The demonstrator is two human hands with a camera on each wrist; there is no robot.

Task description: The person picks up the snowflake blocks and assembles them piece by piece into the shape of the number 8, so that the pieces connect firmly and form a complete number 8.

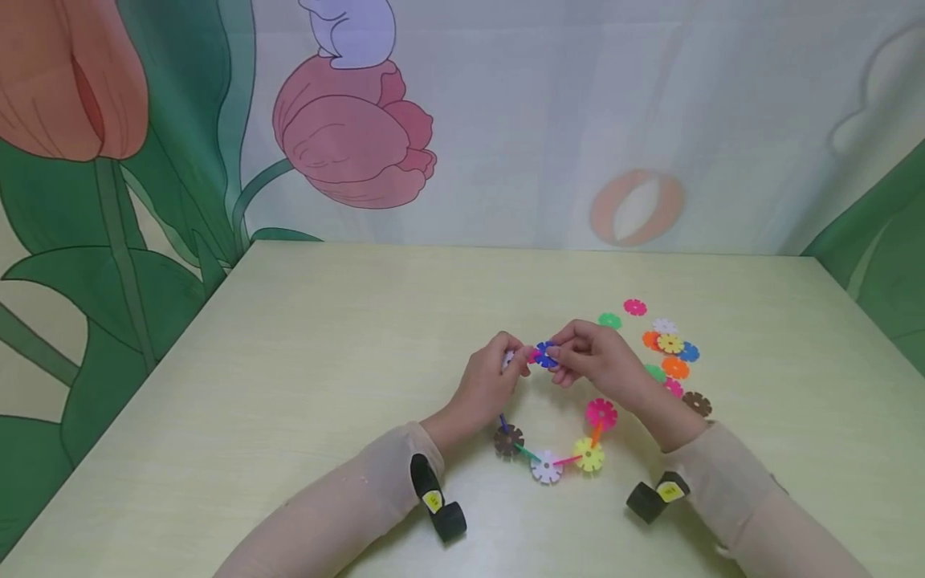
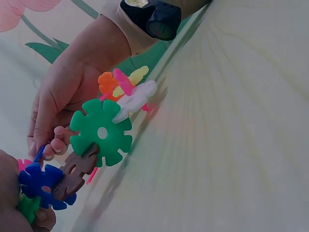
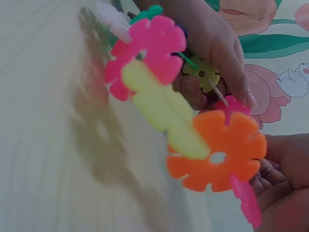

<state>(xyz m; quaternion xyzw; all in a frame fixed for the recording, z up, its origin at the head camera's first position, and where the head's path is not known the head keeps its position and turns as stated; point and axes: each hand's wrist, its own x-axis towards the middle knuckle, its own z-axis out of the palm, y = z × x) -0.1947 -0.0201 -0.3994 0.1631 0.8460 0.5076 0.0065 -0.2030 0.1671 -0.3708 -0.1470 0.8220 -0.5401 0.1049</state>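
My left hand (image 1: 486, 381) pinches the end of a chain of slotted, flower-shaped plastic discs, near a pink disc (image 3: 234, 105). My right hand (image 1: 603, 361) pinches a blue disc (image 1: 545, 354) beside that pink one; whether the two are slotted together I cannot tell. Below the hands the chain curves through a brown disc (image 1: 509, 441), a green disc (image 2: 101, 130), a white disc (image 1: 547, 467), a yellow disc (image 1: 588, 454) and an orange disc (image 3: 217, 150). Its far end is a pink disc (image 1: 601, 414). Fingers partly cover the upper links.
Loose discs lie to the right of the right hand, among them an orange disc (image 1: 675, 368), a brown disc (image 1: 697, 404) and a green disc (image 1: 609, 320). The pale table (image 1: 347, 321) ends at a printed curtain (image 1: 506, 120) behind.
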